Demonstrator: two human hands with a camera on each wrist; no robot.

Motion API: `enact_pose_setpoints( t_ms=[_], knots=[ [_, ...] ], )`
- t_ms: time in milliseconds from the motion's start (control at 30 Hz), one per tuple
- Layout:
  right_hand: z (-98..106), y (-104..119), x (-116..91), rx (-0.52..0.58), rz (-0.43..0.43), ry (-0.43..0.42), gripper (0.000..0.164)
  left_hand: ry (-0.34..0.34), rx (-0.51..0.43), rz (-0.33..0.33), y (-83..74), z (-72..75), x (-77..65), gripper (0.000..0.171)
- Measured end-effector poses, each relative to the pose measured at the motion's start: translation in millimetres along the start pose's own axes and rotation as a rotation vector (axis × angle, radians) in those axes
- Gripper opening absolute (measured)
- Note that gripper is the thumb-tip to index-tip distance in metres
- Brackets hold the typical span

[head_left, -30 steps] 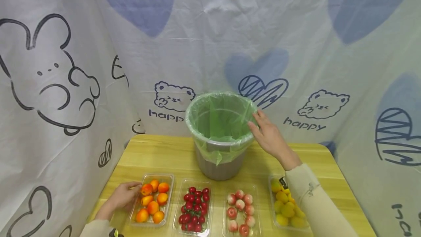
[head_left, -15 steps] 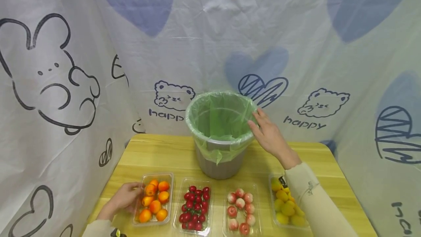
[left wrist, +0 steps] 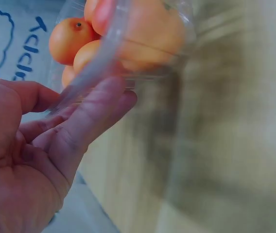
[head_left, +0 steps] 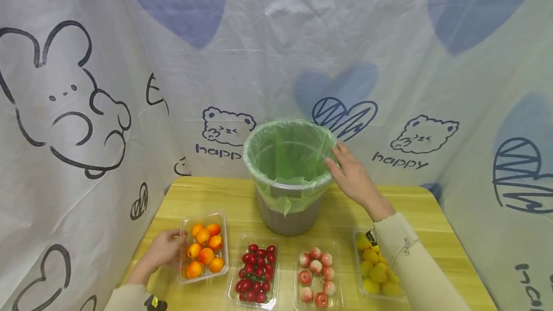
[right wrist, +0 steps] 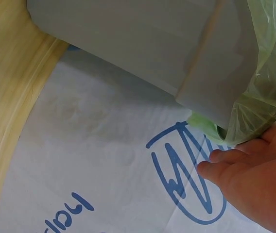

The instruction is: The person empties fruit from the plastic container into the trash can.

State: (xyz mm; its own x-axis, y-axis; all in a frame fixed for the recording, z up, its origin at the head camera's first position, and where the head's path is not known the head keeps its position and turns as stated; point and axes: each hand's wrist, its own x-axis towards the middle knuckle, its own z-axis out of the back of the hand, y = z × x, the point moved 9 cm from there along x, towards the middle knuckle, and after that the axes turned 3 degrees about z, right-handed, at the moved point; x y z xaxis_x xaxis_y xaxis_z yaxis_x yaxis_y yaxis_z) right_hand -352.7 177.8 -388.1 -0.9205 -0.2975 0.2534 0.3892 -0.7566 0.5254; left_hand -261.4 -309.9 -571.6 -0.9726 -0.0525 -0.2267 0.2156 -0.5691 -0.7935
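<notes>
My left hand [head_left: 166, 249] grips the left edge of a clear plastic tray [head_left: 203, 277] of orange fruits [head_left: 206, 256]. The thumb lies on one side of the tray wall and the fingers on the other and underneath, as the left wrist view shows. The tray [left wrist: 120, 26] is tilted, with bare tabletop showing below it. My right hand [head_left: 355, 176] rests against the right rim of a grey trash bin [head_left: 290, 222], fingers mostly straight. A green bag [head_left: 285, 198] lines the bin and folds over its rim. In the right wrist view several fingers [right wrist: 225, 167] extend outside the bag.
Along the front of the wooden table [head_left: 207, 193] stand trays of red cherry-like fruits [head_left: 256, 272], pink-and-white fruits [head_left: 316, 268] and yellow-green fruits [head_left: 376, 272]. My right sleeve [head_left: 414, 263] partly covers the last one. A patterned cloth [head_left: 276, 61] hangs behind and at both sides.
My left hand has lifted and tilted the tray of orange fruits, moving it slightly away from me and to the right; the fruits shifted inside. My right hand stays at the bin rim.
</notes>
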Motion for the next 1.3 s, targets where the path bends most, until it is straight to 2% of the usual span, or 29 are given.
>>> enact_pose_setpoints(
  t_ms=[100,300,467,900,1067,1300],
  knots=[
    [0.7,1.2,-0.2,0.0,0.005,-0.001,0.069,-0.003,-0.004,-0.01,-15.5,4.9,2.8,0.032],
    [0.2,2.1,-0.2,-0.002,0.008,-0.002,0.069,0.043,-0.082,-0.001,-39.1,9.2,6.9,0.037],
    [-0.9,1.8,0.2,0.0,0.003,0.002,0.069,0.046,-0.075,-0.033,-59.9,16.9,11.1,0.036],
    [-1.3,0.2,-0.4,-0.006,0.006,-0.007,0.068,0.025,-0.065,-0.071,-123.3,56.2,14.1,0.044],
    [-1.7,0.4,0.0,-0.007,0.01,-0.013,0.067,-0.021,-0.102,-0.091,-148.3,73.0,18.1,0.044],
    [-1.6,0.0,-0.3,-0.009,0.014,-0.017,0.067,-0.026,-0.165,-0.125,-180.4,84.8,24.9,0.039]
  ],
)
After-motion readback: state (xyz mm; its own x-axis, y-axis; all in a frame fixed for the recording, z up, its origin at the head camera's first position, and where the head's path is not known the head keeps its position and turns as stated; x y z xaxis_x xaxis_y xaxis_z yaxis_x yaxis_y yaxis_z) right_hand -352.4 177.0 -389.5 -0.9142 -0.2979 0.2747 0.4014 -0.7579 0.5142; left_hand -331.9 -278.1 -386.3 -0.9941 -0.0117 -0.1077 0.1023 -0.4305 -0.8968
